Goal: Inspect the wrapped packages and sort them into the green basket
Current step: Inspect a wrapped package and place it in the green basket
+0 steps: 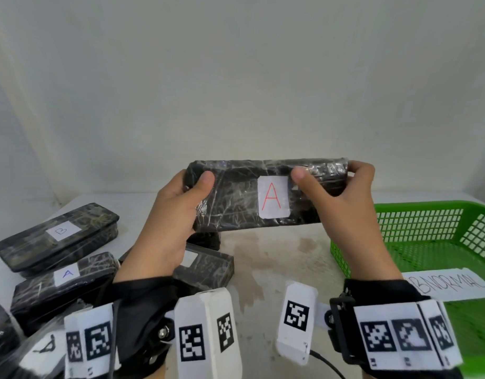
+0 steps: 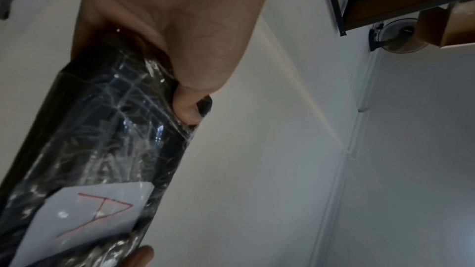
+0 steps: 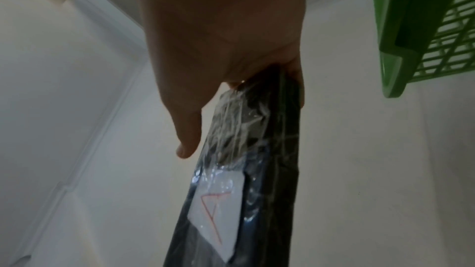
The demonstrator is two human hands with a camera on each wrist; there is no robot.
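A long black rectangular package wrapped in clear plastic film (image 1: 241, 198) is held level in the air above the pale bench (image 1: 266, 255), one end in each hand. The left hand (image 1: 167, 228) is closed on the left end, its thumb pressed flat on the near face; the remaining left fingers are hidden behind the package. The right hand (image 1: 345, 203) is closed on the right end, thumb laid on the near face just beside a white paper label marked with a red letter A (image 1: 272, 198), and the right fingers (image 1: 357, 166) are curled over the top edge. In the left wrist view the left thumb (image 2: 187, 109) is seen bearing on the package edge; in the right wrist view the right thumb (image 3: 187, 133) is seen extended along the film.

The green plastic lattice basket (image 1: 427, 228) stands on the bench below and to the right of the right fingers, a white paper sheet with handwritten capitals (image 1: 449, 285) lying in it. Below and to the left of the left fingers, further film-wrapped black packages lie on the bench, among them one labelled B (image 1: 58, 236) and one labelled A in blue (image 1: 63, 280). Marker-printed white bands (image 1: 400, 335) are worn on both wrists.
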